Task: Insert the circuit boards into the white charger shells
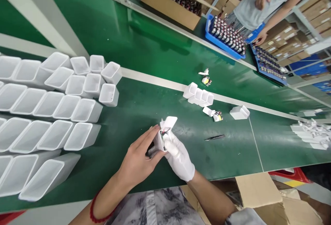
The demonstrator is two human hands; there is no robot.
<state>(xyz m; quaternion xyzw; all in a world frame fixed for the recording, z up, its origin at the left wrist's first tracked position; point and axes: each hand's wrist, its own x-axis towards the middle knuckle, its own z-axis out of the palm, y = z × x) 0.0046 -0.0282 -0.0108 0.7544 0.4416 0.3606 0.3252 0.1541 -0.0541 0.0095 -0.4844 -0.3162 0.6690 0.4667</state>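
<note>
A small white plastic housing (pixel 160 142) with wires and a circuit part showing at its open end is between my two hands, above the green bench near its front edge. My bare left hand (pixel 141 157) wraps round the housing from the left, fingers on top and thumb below. On the right, my gloved right hand (pixel 179 156) presses its thumb and fingers at the opening, on the white part with wires (pixel 165 132). A white flap or lid piece (pixel 170 122) stands up beyond the fingertips.
Rows of open white housings (pixel 53 104) fill the left. Beyond my hands are more housings (pixel 199 94), small wired parts (pixel 217 116) and black tweezers (pixel 215 137). White pieces (pixel 312 133) lie far right. Another person's hand (pixel 260 37) is by blue trays (pixel 224 40). Cardboard boxes (pixel 258 190) stand below right.
</note>
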